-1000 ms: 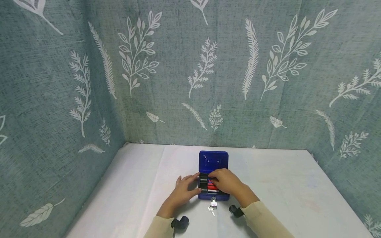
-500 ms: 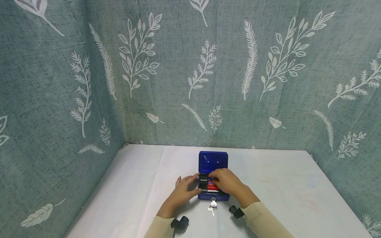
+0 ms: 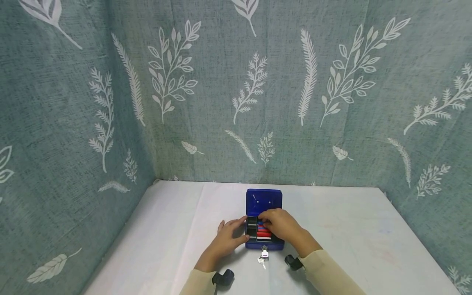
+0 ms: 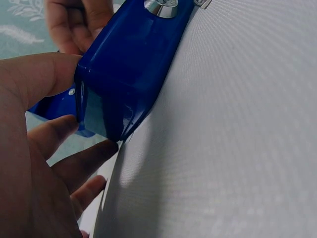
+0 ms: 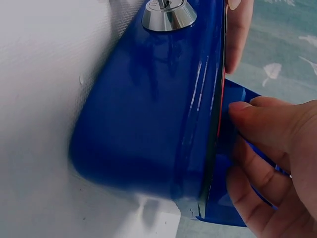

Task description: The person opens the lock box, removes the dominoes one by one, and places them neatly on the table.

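A blue cash box [image 3: 264, 246] stands on the table with its lid [image 3: 263, 200] raised at the back. Within it is a black tray [image 3: 252, 235] with compartments; red, blue and white flat pieces [image 3: 263, 234] lie side by side in the middle one. My left hand [image 3: 226, 239] spans the box's left side, thumb at the front corner and straight fingers touching the side wall. Over the middle compartment, my right hand [image 3: 281, 224] has thumb and fingers bent together. The right wrist view shows a blue piece [image 5: 237, 95] at the right thumb tip, largely hidden.
Keys [image 3: 262, 259] hang from the round metal lock [image 5: 169, 15] on the box's front and lie on the white tabletop [image 3: 332, 221]. A green leaf-patterned cloth [image 3: 214, 102] stands behind the table and along its sides.
The head view has shifted slightly, so everything sits a little lower in it. Both hands keep their places at the box.
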{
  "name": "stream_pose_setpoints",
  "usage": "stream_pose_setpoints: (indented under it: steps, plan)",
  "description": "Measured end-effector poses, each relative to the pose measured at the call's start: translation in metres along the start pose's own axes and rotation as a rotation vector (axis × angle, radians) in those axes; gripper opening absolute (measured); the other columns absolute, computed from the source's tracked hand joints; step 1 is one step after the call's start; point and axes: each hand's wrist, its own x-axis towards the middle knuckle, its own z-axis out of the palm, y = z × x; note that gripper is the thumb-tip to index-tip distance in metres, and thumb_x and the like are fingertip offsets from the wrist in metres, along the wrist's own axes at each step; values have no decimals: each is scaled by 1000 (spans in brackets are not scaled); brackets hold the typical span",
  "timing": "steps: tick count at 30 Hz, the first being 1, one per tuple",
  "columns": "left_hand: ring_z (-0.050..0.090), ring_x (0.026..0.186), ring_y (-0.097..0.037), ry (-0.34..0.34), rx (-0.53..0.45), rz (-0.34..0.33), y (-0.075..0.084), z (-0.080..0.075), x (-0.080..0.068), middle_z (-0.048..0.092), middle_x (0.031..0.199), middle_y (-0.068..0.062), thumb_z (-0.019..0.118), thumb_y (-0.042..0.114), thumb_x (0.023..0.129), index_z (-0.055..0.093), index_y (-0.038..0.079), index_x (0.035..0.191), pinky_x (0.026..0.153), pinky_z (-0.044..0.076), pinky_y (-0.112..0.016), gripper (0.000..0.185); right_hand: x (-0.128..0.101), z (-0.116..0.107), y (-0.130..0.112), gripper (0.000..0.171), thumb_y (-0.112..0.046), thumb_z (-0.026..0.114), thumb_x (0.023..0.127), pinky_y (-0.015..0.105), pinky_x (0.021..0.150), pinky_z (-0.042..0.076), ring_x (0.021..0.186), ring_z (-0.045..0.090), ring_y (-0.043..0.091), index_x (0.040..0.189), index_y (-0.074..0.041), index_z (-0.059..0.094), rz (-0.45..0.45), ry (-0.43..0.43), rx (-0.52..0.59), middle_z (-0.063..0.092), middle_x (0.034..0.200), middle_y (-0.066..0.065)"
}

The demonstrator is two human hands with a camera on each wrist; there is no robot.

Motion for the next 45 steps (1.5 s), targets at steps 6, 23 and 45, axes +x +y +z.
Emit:
stream_pose_setpoints:
  steps: [6,23,45]
  plan:
    - [44,130,-30,-3,1,-8,1,-1,-1,60,132,-4,62,41,88,47,16,146,111,4,-63,65,-1,-2,1,26,-11,74,85,36,80,54,82,62,10,111,-13,72,38,19,-16,67,86,-8]
    - [45,129,-33,11,3,0,3,1,-1,61,130,-6,64,39,88,49,15,145,110,5,-66,64,-8,-1,8,32,-12,72,88,40,85,54,91,66,17,119,-14,70,119,93,19,70,101,1]
    - [45,129,-33,7,9,-14,4,1,2,61,130,-6,64,39,88,49,15,144,110,6,-66,63,-13,4,20,30,-9,72,88,40,82,54,88,64,16,118,-13,70,271,240,307,69,96,-2]
